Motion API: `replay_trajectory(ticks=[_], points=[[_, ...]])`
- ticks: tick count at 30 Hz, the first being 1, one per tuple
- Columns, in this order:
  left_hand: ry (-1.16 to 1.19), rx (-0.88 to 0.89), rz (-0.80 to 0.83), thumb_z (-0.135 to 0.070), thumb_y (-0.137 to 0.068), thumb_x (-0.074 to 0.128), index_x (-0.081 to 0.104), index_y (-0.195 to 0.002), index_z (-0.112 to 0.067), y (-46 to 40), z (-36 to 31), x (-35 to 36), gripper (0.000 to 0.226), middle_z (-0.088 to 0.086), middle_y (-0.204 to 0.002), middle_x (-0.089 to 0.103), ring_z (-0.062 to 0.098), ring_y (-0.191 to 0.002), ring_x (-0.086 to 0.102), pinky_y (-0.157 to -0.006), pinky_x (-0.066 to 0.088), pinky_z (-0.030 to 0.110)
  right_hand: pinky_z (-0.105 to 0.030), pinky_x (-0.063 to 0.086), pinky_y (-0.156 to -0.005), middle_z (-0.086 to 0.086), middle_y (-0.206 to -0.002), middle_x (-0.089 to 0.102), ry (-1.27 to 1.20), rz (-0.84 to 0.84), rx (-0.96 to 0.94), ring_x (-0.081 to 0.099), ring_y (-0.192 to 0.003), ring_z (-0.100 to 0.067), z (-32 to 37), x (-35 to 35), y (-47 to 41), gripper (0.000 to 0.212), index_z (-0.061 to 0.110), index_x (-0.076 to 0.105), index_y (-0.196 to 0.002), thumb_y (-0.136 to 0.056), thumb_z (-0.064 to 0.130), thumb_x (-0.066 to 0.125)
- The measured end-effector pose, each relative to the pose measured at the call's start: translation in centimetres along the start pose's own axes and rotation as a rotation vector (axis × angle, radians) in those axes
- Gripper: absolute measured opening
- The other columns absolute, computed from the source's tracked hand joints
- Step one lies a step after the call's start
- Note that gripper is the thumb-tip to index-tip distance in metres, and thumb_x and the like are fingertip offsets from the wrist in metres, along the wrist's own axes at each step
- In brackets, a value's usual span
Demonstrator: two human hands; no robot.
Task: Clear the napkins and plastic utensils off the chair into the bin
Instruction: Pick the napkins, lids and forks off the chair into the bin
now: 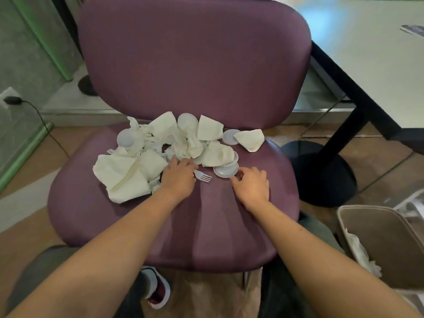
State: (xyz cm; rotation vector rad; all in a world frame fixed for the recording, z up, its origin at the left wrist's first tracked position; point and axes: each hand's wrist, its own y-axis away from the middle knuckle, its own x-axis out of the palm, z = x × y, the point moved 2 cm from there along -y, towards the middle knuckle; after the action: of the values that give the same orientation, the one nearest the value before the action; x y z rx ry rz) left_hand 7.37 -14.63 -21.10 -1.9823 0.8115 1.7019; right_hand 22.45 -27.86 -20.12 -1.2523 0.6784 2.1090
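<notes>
Napkins (124, 173) and lids litter the purple chair (206, 214) beside a white table (367, 53). The left hand (177, 177) curls over a fork (203, 176); the right hand (251, 184) pinches a lid (224, 171). A bin (387, 237) stands right.

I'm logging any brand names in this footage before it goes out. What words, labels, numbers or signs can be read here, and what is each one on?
None can be read.
Napkins, white fork and round plastic lids on the purple chair: plain, no print visible.
Bin: no label visible.
Dark printed item on the table: cut off by the frame edge, too blurred to read.
</notes>
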Motion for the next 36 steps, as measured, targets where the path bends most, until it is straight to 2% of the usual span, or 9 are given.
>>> replay_trajectory(ticks=[5,11,14,18,21,23,25,30,36], points=[[-0.030,0.034,-0.058,-0.037,-0.093,0.058,0.056,-0.130,-0.030,-0.4,0.6,0.8,0.038,-0.003,-0.130,0.050,0.025,-0.122,0.038,-0.095,0.036,0.035,-0.041,0.030,-0.104,-0.008,-0.136,0.044,0.066,-0.017,0.076,0.036,-0.125,-0.030,0.6,0.8,-2.0,0.072,0.021,0.046,-0.140,-0.085,0.066,0.052],[0.004,0.025,-0.121,-0.047,-0.091,0.058,0.066,-0.106,-0.034,-0.9,0.9,0.5,0.022,-0.007,-0.115,0.055,0.021,-0.116,0.041,-0.090,0.033,0.032,-0.040,0.029,-0.097,-0.004,-0.124,0.044,0.129,-0.086,0.109,0.037,-0.115,-0.028,1.9,2.3,-3.0,0.085,0.024,0.055,-0.126,-0.065,0.083,0.056],[0.052,-0.002,-0.165,-0.049,-0.091,0.055,0.065,-0.103,-0.033,-0.9,0.8,0.0,0.022,-0.010,-0.112,0.058,0.019,-0.115,0.043,-0.093,0.030,0.034,-0.040,0.030,-0.096,-0.004,-0.124,0.044,0.139,-0.118,0.120,0.037,-0.114,-0.028,2.2,2.5,-3.0,0.083,0.022,0.053,-0.123,-0.062,0.078,0.063],[0.127,-0.003,-0.258,-0.047,-0.096,0.049,0.061,-0.106,-0.031,-0.7,0.4,-0.9,0.022,-0.012,-0.103,0.066,0.016,-0.107,0.051,-0.092,0.031,0.035,-0.040,0.030,-0.096,-0.005,-0.125,0.051,-0.027,-0.142,0.194,0.041,-0.118,-0.028,2.1,2.0,-2.8,0.074,0.019,0.043,-0.118,-0.063,0.058,0.074],[0.342,-0.030,-0.272,-0.044,-0.095,0.054,0.061,-0.106,-0.030,-0.5,-0.7,-2.2,0.019,-0.012,-0.096,0.067,0.013,-0.094,0.059,-0.082,0.041,0.033,-0.039,0.032,-0.096,-0.007,-0.119,0.060,-0.168,-0.069,0.234,0.048,-0.118,-0.029,1.1,0.8,-2.4,0.067,0.020,0.035,-0.119,-0.071,0.038,0.078],[0.512,-0.085,-0.218,-0.042,-0.094,0.056,0.062,-0.108,-0.029,-0.3,-1.8,-3.0,0.020,-0.012,-0.094,0.065,0.010,-0.085,0.060,-0.071,0.041,0.030,-0.039,0.037,-0.098,-0.009,-0.117,0.063,-0.245,-0.062,0.242,0.054,-0.114,-0.031,0.3,0.1,-1.9,0.056,0.019,0.033,-0.120,-0.080,0.025,0.072],[0.626,-0.111,-0.175,-0.042,-0.092,0.059,0.063,-0.108,-0.028,-0.2,-3.0,-3.3,0.021,-0.012,-0.089,0.062,0.010,-0.082,0.059,-0.070,0.043,0.030,-0.042,0.042,-0.097,-0.011,-0.118,0.062,-0.303,-0.084,0.248,0.057,-0.111,-0.034,-0.4,-0.6,-1.0,0.046,0.020,0.033,-0.120,-0.086,0.017,0.064],[0.981,-0.135,-0.039,-0.019,-0.087,0.071,0.063,-0.113,-0.011,0.2,-7.6,-3.5,0.028,-0.007,-0.079,0.056,0.009,-0.072,0.058,-0.069,0.059,0.039,-0.042,0.048,-0.087,-0.011,-0.112,0.063,-0.459,-0.183,0.289,0.060,-0.101,-0.035,-3.5,-2.9,1.5,0.022,0.026,0.035,-0.103,-0.091,0.015,0.050],[1.109,-0.044,0.191,-0.010,-0.090,0.065,0.061,-0.122,-0.009,0.6,-15.9,-2.3,0.032,0.005,-0.097,0.061,0.017,-0.092,0.062,-0.074,0.058,0.029,-0.035,0.051,-0.076,0.004,-0.092,0.065,-0.769,-0.355,0.312,0.064,-0.089,-0.019,-9.4,-7.8,4.7,0.019,0.021,0.053,-0.103,-0.088,0.015,0.064]])
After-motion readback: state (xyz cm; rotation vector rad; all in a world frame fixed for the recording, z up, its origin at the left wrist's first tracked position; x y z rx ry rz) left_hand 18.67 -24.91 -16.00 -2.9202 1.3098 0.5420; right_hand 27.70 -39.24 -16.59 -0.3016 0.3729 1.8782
